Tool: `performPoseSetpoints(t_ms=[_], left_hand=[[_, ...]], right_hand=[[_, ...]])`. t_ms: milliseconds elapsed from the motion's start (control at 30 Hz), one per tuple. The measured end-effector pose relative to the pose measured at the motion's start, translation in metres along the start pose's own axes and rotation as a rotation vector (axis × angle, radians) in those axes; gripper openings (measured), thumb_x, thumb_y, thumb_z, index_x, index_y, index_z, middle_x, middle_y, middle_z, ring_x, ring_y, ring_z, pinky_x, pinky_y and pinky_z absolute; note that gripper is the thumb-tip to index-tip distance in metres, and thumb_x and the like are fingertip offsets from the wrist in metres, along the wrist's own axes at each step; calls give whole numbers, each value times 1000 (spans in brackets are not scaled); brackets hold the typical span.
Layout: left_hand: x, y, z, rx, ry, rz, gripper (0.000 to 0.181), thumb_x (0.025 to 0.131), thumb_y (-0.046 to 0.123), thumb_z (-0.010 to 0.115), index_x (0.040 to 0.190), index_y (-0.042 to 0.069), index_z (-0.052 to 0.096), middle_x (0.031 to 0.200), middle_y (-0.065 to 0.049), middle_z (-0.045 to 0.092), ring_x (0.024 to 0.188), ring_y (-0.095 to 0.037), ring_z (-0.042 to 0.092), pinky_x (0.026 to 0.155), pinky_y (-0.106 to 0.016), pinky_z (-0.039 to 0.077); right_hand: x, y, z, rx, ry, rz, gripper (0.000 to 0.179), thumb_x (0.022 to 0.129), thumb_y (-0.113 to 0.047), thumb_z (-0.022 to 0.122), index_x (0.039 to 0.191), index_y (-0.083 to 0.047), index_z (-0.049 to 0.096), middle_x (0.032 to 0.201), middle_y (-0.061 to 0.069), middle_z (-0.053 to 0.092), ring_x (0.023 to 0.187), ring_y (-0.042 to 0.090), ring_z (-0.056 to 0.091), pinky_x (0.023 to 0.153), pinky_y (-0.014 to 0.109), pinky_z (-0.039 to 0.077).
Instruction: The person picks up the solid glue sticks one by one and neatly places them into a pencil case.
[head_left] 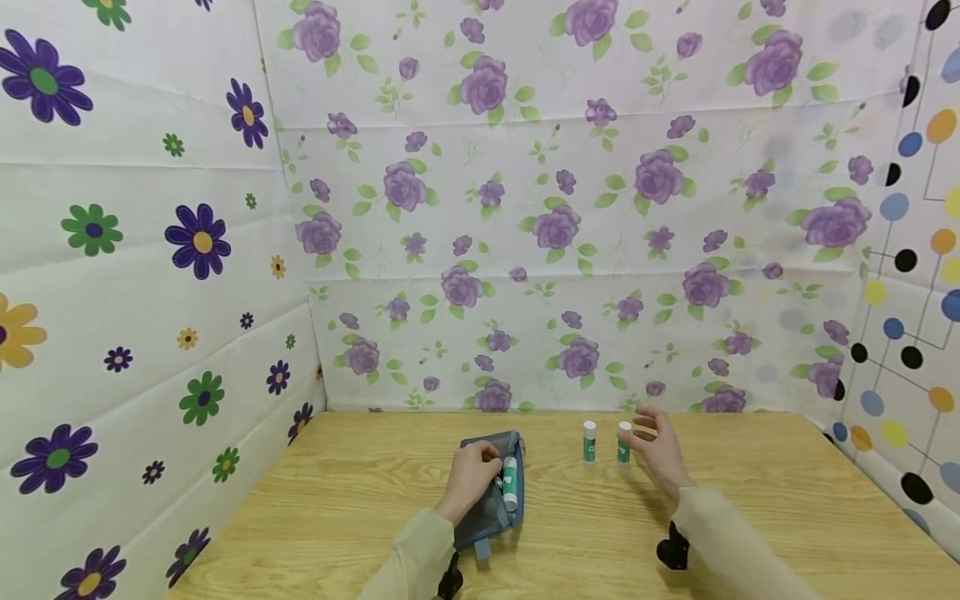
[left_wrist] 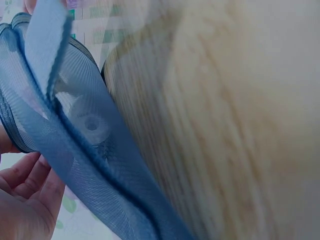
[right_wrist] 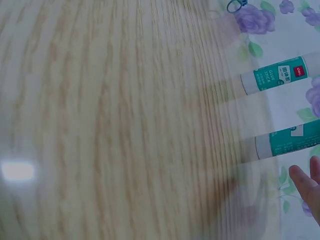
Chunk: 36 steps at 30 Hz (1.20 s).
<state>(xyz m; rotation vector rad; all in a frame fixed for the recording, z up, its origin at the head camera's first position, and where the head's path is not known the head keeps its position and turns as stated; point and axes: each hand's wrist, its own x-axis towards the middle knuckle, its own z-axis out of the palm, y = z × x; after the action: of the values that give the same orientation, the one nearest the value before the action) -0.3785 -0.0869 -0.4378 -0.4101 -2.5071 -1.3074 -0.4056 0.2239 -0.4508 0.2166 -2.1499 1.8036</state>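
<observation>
A blue mesh zip pouch (head_left: 487,525) lies on the table with its mouth spread. My left hand (head_left: 472,477) grips its left side; in the left wrist view the fingers (left_wrist: 37,177) show beyond the mesh. Inside the mouth rests a green-and-white glue stick (head_left: 510,485), and a round white end (left_wrist: 91,124) shows through the mesh. To the right, two more glue sticks stand upright, the nearer-to-hand one (head_left: 624,444) and its neighbour (head_left: 589,442). My right hand (head_left: 660,450) is beside the right one, fingers parted and loosely bent, fingertips right at its cap.
The wooden table (head_left: 570,533) ends at a flower-printed cloth wall (head_left: 480,333) just behind the glue sticks. Patterned cloth also hangs along the left side (head_left: 150,333) and the right side. A zip pull (right_wrist: 236,5) of the pouch shows in the right wrist view.
</observation>
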Motion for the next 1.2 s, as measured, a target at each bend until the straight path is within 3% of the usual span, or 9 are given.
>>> performPoseSetpoints(t_ms=[400, 833, 1200], left_hand=[[0, 0, 0, 2, -2, -6, 11, 82, 3, 57, 88, -2, 64, 70, 0, 55, 59, -14, 50, 53, -31, 42], [-2, 1, -1, -2, 4, 2, 10, 82, 3, 57, 87, -2, 64, 71, 0, 55, 61, -14, 50, 54, -31, 42], [-1, 1, 0, -5, 0, -5, 10, 82, 3, 57, 88, -2, 64, 71, 0, 55, 61, -14, 49, 54, -31, 42]], right_hand=[[2, 8, 8, 35, 18, 70, 54, 83, 4, 61, 127, 6, 31, 118, 26, 38, 108, 42, 43, 75, 29, 44], [-2, 6, 14, -72, 54, 85, 45, 82, 6, 60, 121, 7, 37, 117, 29, 42, 106, 45, 45, 83, 46, 40], [-3, 7, 13, -99, 49, 94, 40, 85, 2, 58, 121, 4, 41, 116, 28, 44, 107, 43, 45, 81, 45, 41]])
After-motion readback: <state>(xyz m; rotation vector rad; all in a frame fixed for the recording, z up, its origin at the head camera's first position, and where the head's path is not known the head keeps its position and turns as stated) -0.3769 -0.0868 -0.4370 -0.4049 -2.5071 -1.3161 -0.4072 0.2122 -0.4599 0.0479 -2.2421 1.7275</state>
